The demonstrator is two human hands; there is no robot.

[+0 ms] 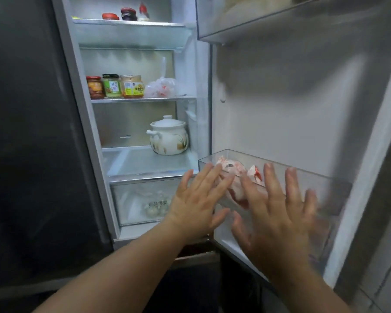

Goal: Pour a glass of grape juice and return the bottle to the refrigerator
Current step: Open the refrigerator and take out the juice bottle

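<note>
The refrigerator stands open, its door (280, 98) swung out to the right. My left hand (196, 199) and my right hand (273, 211) are both raised with fingers spread and straight, in front of the clear lower door bin (307, 177). Neither hand holds anything. The bin holds a pink and white plastic bag (233, 170). No grape juice bottle and no glass show anywhere in view.
Three jars (114, 85) and a plastic bag (160, 86) sit on the middle shelf. A white lidded ceramic pot (168, 136) stands on the shelf below. A drawer (140, 202) lies under it. Small jars (129, 14) sit on the top shelf. The closed dark left door (27, 132) fills the left.
</note>
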